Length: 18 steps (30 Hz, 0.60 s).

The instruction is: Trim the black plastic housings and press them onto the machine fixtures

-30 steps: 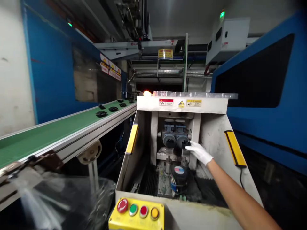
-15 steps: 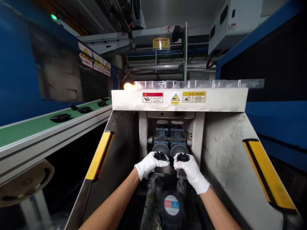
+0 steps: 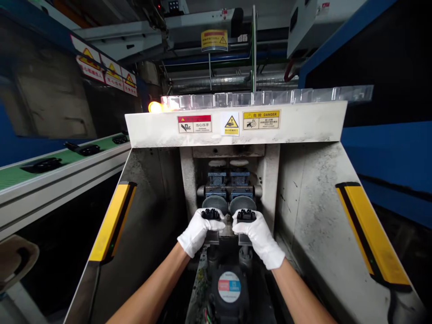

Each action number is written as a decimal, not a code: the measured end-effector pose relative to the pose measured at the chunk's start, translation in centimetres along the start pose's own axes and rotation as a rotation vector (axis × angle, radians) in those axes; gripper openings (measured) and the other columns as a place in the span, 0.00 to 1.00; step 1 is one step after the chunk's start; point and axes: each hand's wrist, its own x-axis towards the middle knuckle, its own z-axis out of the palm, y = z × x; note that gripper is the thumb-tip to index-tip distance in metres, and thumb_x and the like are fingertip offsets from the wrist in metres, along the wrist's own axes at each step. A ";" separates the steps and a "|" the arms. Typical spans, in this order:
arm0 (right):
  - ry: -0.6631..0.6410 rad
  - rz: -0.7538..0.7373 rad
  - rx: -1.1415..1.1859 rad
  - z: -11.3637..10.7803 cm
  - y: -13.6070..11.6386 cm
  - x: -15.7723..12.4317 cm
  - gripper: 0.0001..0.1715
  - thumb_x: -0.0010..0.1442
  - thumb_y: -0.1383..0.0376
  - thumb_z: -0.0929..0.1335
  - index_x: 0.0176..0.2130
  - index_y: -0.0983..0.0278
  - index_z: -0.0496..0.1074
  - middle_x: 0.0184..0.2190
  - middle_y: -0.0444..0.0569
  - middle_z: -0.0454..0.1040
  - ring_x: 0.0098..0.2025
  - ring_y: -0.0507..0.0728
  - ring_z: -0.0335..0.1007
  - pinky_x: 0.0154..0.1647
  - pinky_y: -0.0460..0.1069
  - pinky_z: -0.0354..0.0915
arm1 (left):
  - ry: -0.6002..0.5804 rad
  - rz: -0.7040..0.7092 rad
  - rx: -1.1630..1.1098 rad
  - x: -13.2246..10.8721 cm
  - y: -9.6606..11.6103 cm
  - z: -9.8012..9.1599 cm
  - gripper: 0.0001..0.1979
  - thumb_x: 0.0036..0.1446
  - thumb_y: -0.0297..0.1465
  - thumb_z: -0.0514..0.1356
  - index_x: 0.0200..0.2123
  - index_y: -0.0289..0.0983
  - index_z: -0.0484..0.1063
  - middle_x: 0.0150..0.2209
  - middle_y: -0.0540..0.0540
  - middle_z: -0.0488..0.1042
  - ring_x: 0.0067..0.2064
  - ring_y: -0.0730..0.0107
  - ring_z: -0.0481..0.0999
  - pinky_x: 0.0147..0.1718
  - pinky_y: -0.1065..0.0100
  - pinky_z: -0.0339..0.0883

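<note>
Deep inside the machine bay, the left hand [image 3: 196, 230] and right hand [image 3: 259, 236] now each grip a black part [image 3: 210, 214] on its fixture, both seated since a second ago.

Both hands, the left hand [image 3: 196, 230] and the right hand [image 3: 259, 237], wore white knitted cloth gloves. The two small black parts [image 3: 211, 213] looked like matt plastic. The machine housing [image 3: 313, 189] was painted metal, dull and scuffed. The conveyor belt [image 3: 13, 173] seemed green, smooth rubber.
</note>
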 end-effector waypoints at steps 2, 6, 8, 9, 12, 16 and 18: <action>-0.007 -0.011 -0.002 -0.1 0.0 0.0 0.05 0.56 0.78 0.70 0.31 0.73 0.69 0.24 0.38 0.68 0.25 0.42 0.65 0.27 0.38 0.65 | -0.004 0.001 0.001 -0.2 -0.5 0.1 0.06 0.55 0.26 0.64 0.30 0.31 0.69 0.24 0.54 0.68 0.24 0.78 0.67 0.24 0.74 0.64; -0.019 -0.036 -0.016 -0.2 0.3 -0.1 0.04 0.56 0.77 0.70 0.32 0.73 0.69 0.24 0.38 0.68 0.24 0.42 0.65 0.27 0.38 0.65 | -0.013 0.061 0.007 -0.5 -0.6 0.1 0.08 0.54 0.27 0.66 0.28 0.31 0.70 0.24 0.54 0.69 0.24 0.78 0.68 0.24 0.74 0.64; -0.027 -0.040 -0.031 -0.2 0.6 0.0 0.04 0.57 0.75 0.70 0.32 0.72 0.69 0.23 0.38 0.68 0.24 0.43 0.65 0.28 0.39 0.65 | -0.009 0.153 -0.016 -0.1 1.9 -0.1 0.11 0.55 0.29 0.65 0.25 0.31 0.68 0.22 0.54 0.68 0.22 0.79 0.66 0.22 0.75 0.61; -0.029 -0.042 -0.041 -0.2 0.8 0.1 0.04 0.57 0.74 0.70 0.32 0.72 0.70 0.23 0.38 0.68 0.24 0.43 0.65 0.28 0.39 0.66 | -0.002 0.214 -0.034 0.4 4.2 -0.3 0.12 0.55 0.29 0.65 0.24 0.32 0.67 0.21 0.55 0.67 0.22 0.79 0.65 0.21 0.75 0.60; -0.017 -0.052 -0.086 -0.4 1.5 0.6 0.04 0.58 0.72 0.70 0.34 0.72 0.70 0.26 0.39 0.70 0.26 0.44 0.66 0.30 0.41 0.67 | 0.072 0.468 -0.108 2.1 13.4 -0.8 0.06 0.54 0.26 0.63 0.28 0.33 0.67 0.23 0.56 0.66 0.24 0.80 0.64 0.26 0.75 0.61; 0.018 -0.045 -0.179 -1.6 1.7 0.1 0.07 0.60 0.68 0.70 0.36 0.72 0.70 0.28 0.41 0.70 0.29 0.45 0.68 0.34 0.43 0.69 | 0.018 0.431 0.018 -0.7 21.6 -1.3 0.05 0.46 0.21 0.65 0.29 0.30 0.73 0.24 0.54 0.69 0.25 0.79 0.69 0.29 0.72 0.64; 0.019 -0.056 -0.245 -1.7 1.0 -1.3 0.10 0.62 0.65 0.69 0.39 0.71 0.70 0.30 0.43 0.71 0.31 0.46 0.69 0.36 0.44 0.70 | -0.037 0.285 0.113 -6.9 21.1 -1.3 0.09 0.41 0.23 0.69 0.29 0.29 0.75 0.25 0.51 0.72 0.26 0.75 0.70 0.28 0.70 0.65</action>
